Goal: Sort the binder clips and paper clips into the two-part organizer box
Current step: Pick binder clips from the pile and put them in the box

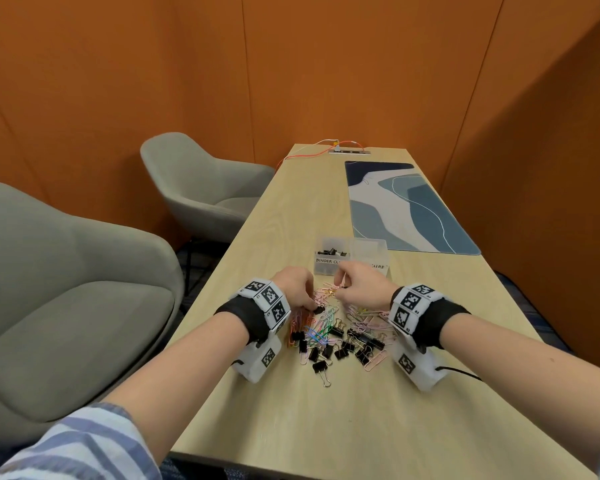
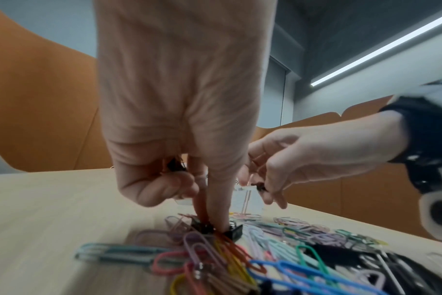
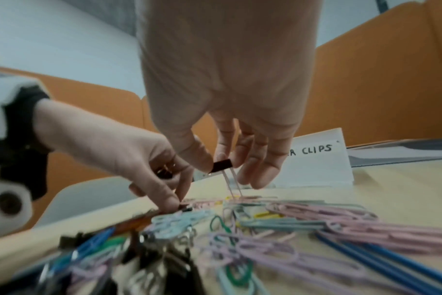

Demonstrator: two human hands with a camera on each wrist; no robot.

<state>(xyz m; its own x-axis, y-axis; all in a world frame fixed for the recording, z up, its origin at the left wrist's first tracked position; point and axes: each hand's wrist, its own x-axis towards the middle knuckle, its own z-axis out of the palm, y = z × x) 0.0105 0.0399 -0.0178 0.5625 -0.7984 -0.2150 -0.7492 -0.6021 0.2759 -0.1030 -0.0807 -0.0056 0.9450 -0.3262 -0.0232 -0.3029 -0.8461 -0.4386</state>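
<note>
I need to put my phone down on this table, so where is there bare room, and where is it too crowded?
Bare wood lies on the table between the pile of clips and the near edge, and left of the desk mat beyond the organizer box. It is crowded between the left hand and right hand, up to the box.

Long pale wooden table: centre, mixed clip pile; above it, clear two-part organizer box; upper right, blue patterned mat.
</note>
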